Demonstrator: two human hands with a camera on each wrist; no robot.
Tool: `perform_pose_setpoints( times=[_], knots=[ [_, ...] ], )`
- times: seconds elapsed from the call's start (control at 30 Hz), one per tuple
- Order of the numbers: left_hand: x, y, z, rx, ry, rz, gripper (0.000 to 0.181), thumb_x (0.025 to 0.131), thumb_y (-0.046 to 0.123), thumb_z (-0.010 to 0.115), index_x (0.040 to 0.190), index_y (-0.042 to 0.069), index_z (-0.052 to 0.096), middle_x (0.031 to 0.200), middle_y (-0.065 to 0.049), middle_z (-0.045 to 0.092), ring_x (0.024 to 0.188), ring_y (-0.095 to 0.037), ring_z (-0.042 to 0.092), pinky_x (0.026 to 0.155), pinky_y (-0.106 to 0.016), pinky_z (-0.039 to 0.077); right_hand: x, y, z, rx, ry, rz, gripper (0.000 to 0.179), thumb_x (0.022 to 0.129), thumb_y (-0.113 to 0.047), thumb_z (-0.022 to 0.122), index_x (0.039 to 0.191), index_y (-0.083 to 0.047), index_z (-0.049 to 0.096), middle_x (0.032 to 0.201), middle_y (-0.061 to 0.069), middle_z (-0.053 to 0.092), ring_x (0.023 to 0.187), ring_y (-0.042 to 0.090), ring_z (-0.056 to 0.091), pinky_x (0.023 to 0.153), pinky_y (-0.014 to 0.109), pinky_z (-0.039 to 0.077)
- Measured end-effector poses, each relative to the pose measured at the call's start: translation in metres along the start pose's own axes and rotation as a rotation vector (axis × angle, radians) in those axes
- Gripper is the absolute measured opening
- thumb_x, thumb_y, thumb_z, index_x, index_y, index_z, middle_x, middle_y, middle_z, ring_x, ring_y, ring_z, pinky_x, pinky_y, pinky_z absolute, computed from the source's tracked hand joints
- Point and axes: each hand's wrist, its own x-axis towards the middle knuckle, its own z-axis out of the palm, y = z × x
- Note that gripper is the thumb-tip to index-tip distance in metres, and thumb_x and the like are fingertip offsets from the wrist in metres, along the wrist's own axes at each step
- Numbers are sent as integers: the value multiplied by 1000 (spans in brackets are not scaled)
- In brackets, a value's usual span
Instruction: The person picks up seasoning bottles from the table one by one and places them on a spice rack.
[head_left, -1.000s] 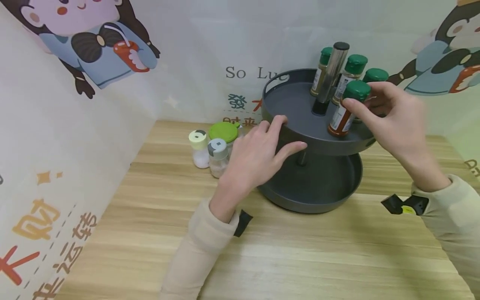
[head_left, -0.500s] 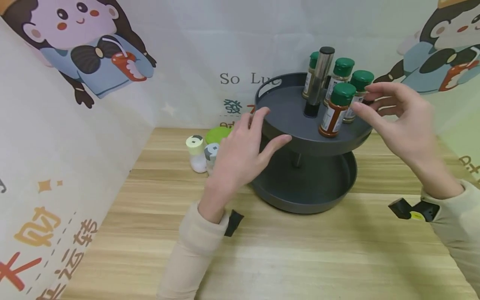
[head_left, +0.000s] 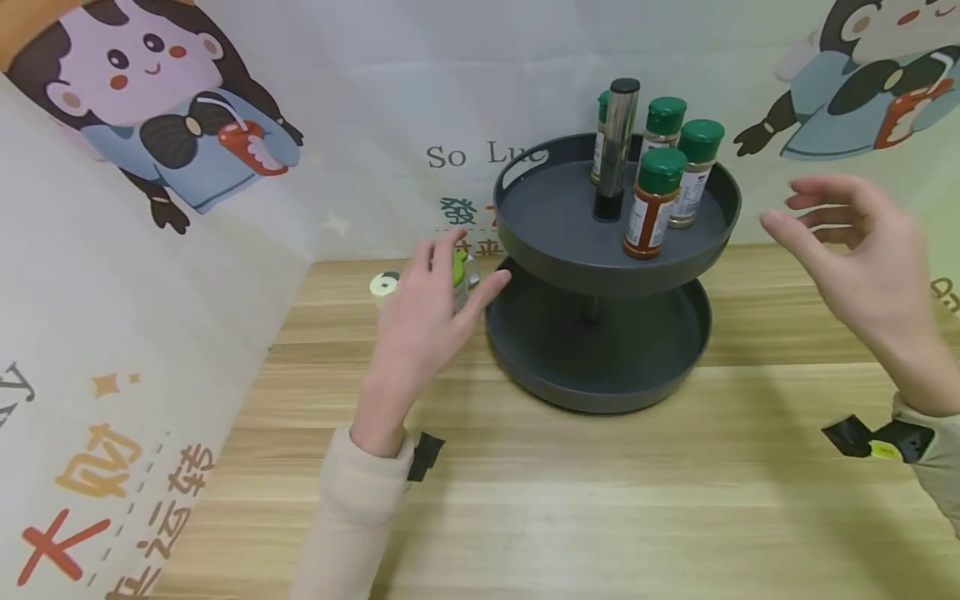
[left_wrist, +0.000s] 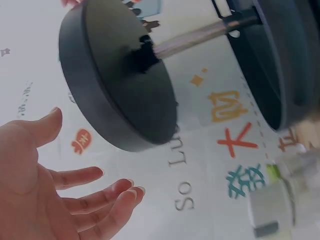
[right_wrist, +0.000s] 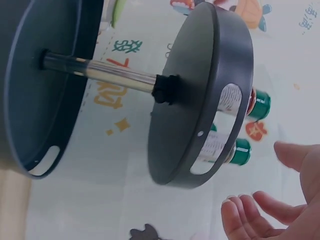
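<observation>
1. On the wood-grain table (head_left: 540, 517): dark-grey two-tier rack (head_left: 600, 279), upright.
2. Right hand (head_left: 862, 242): thumb and fingers apart, well right of rack; sleeve cut off.
3. Left hand (head_left: 423, 312): thumb and fingers apart, near rack.
4. Upper tier: four green-capped spice bottles (head_left: 651, 221), upright; rear-left one partly behind post (head_left: 617, 142); labels illegible.
5. Pale-lidded shaker (head_left: 384, 285): mostly hidden behind left hand.

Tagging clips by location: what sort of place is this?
Probably a kitchen-style corner, perhaps staged: a wood-grain table, a two-tier rack bearing green-capped spice bottles, and a cartoon-printed backdrop behind. Home or studio, I can't tell.
</observation>
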Motion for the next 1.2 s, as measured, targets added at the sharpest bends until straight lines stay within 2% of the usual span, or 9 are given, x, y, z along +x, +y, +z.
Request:
perform_pose_setpoints(
  times=[0.13, 0.3, 0.4, 0.53, 0.7, 0.8, 0.9, 1.03, 1.2],
  knots=[
    [-4, -11, -1, 61, -15, -34, 75, 98, 64, 50, 152, 13, 37, 139, -18, 49, 116, -35, 55, 80, -54, 53, -7, 14, -4, -37, -21, 70, 45, 97, -27, 69, 133, -1, 60, 103, -25, 51, 91, -10, 50, 85, 12, 39],
    [-8, -25, 1, 105, -30, -83, 75, 97, 66, 49, 153, 16, 37, 139, -18, 49, 114, -35, 56, 76, -58, 54, -13, 29, -1, -73, -72, 128, 50, 98, -31, 67, 134, 1, 57, 102, -24, 49, 89, -13, 46, 82, 10, 38],
    [-10, -33, 4, 123, -39, -98, 77, 98, 66, 48, 152, 14, 37, 140, -20, 49, 114, -38, 57, 75, -59, 53, -16, 37, 3, -76, -101, 140, 50, 98, -32, 67, 133, 2, 57, 106, -10, 55, 87, -15, 45, 78, 9, 36],
    [-14, -45, 8, 140, -61, -109, 78, 98, 66, 47, 151, 10, 37, 138, -22, 49, 111, -41, 58, 74, -59, 53, -23, 46, 11, -88, -157, 125, 49, 99, -30, 66, 133, 4, 57, 113, 16, 59, 83, -18, 44, 73, 7, 35],
    [-17, -58, 11, 142, -75, -141, 79, 97, 65, 49, 151, 10, 36, 130, -24, 51, 106, -41, 58, 70, -57, 53, -29, 54, 22, -75, -243, 66, 45, 99, -25, 66, 132, 5, 59, 113, 24, 62, 79, -19, 45, 68, 6, 37],
    [-15, -65, 14, 149, -88, -154, 80, 98, 64, 49, 152, 8, 35, 129, -26, 50, 105, -43, 59, 69, -57, 53, -31, 56, 31, -67, -294, 29, 42, 98, -23, 66, 129, 5, 60, 112, 25, 63, 80, -13, 50, 68, 7, 39],
    [-14, -72, 17, 150, -106, -172, 80, 98, 64, 49, 153, 6, 35, 131, -28, 49, 105, -45, 59, 70, -57, 54, -35, 56, 43, -49, -337, -2, 39, 97, -20, 68, 124, 7, 61, 111, 26, 63, 84, 8, 61, 68, 7, 40],
    [-13, -80, 22, 156, -131, -192, 82, 99, 64, 48, 153, 4, 33, 134, -30, 47, 104, -46, 60, 71, -56, 54, -42, 54, 61, -40, -386, -56, 34, 94, -15, 72, 117, 8, 63, 110, 25, 64, 88, 32, 64, 68, 10, 44],
    [-13, -88, 29, 150, -152, -201, 84, 99, 63, 48, 155, 3, 30, 136, -32, 46, 108, -48, 59, 75, -58, 53, -56, 55, 77, -76, -448, -121, 31, 90, -15, 77, 112, 5, 67, 105, 21, 68, 84, 28, 64, 70, 31, 51]
  ],
)
